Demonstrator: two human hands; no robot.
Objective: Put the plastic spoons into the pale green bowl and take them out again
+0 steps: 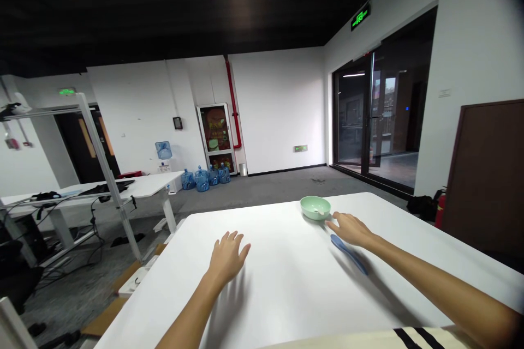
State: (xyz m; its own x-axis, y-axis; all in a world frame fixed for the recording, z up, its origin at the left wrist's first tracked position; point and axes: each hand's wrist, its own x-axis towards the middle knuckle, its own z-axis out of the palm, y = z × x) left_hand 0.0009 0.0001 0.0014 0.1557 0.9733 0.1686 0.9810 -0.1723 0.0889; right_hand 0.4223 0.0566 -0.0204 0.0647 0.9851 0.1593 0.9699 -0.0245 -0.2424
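Observation:
A light green bowl point(315, 208) stands upright near the far edge of the white table point(282, 283). Inside it lies a small pale object too small to name. My right hand point(350, 228) is just to the right of the bowl, with thumb and fingers apart and nothing in them; whether a fingertip touches the rim I cannot tell. Under and in front of that hand lies a long blue utensil point(350, 254), broader at its far end, its kind unclear. Over the left part of the table my left hand point(227, 255) hovers with fingers spread, holding nothing.
At left is another white table point(153, 188) with black items and cables, beside a metal frame point(100, 166). Blue water bottles point(201, 180) stand by the back wall. Cardboard point(104, 316) lies left of my table. A brown panel point(487, 174) stands at right.

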